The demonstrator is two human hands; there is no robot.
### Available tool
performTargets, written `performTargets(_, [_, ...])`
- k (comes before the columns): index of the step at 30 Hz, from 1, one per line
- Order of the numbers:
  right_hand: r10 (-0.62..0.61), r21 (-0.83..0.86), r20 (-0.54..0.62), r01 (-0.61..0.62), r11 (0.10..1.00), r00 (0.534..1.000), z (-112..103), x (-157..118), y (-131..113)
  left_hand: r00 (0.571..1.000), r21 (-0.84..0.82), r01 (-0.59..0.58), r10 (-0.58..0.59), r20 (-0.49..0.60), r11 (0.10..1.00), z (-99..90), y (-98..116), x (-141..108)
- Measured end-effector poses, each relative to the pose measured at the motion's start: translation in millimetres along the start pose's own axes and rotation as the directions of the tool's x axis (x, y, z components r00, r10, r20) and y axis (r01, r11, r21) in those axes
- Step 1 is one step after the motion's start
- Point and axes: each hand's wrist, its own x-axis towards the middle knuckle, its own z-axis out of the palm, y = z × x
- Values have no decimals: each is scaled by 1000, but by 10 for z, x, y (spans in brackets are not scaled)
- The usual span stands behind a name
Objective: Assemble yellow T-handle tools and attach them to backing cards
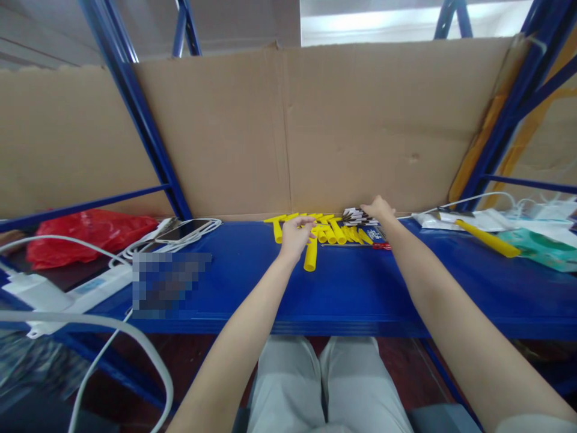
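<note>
Several yellow tubular pieces lie in a row at the back of the blue shelf. My left hand is over the left part of the row, its fingers bent toward the right; what they hold, if anything, is too small to tell. Just below it, one yellow tube points toward me. My right hand reaches to the right edge of a pile of thin black-and-white pieces, and its fingertips are hard to make out. Beneath that pile is a small blue and red packet.
At left lie a red plastic bag, a phone, white cables and a power strip. On the right are a long yellow tube and a green packet. A cardboard sheet stands behind, between blue posts.
</note>
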Motion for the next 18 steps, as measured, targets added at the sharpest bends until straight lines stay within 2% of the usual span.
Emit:
performTargets(5, [9, -30, -14, -9, 1000, 1000, 135, 137, 2, 1000, 22, -1, 0, 24, 1000, 7, -3, -10])
performTargets(10, [-5, -55, -76, 1, 998, 997, 174, 85, -38, 999, 18, 6, -7, 33, 1000, 9, 6, -10])
performTargets(15, [16, -99, -13, -18, 995, 1000, 146, 24, -60, 999, 3, 6, -6, 33, 1000, 9, 4, -14])
performTargets(17, [14, -95, -18, -16, 995, 1000, 168, 38, -34, 1000, 13, 0, 0, 29, 1000, 7, 2, -17])
performTargets(18, [-24, -82, -38, 21, 996, 999, 186, 48, -16, 1000, 20, -4, 4, 30, 1000, 7, 0, -18])
